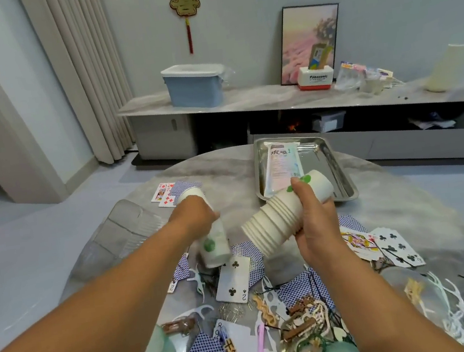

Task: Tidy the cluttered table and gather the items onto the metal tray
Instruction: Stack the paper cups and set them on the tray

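My right hand (317,224) grips a long stack of white paper cups (274,223) with green marks, held tilted above the round grey table (405,213). Its upper end points toward the metal tray (338,174), which lies at the table's far side with a white packet (283,166) in it. My left hand (196,214) grips a shorter stack of the same paper cups (214,245), blurred, just left of the long stack. Playing cards (234,278), floss picks, paper clips and small trinkets are scattered over the near half of the table.
A clear plastic chair back (121,236) stands at the table's left edge. More cards (166,194) lie at the far left and cards (391,247) at the right. Behind, a low TV cabinet (245,104) carries a blue bin, a box and a framed picture.
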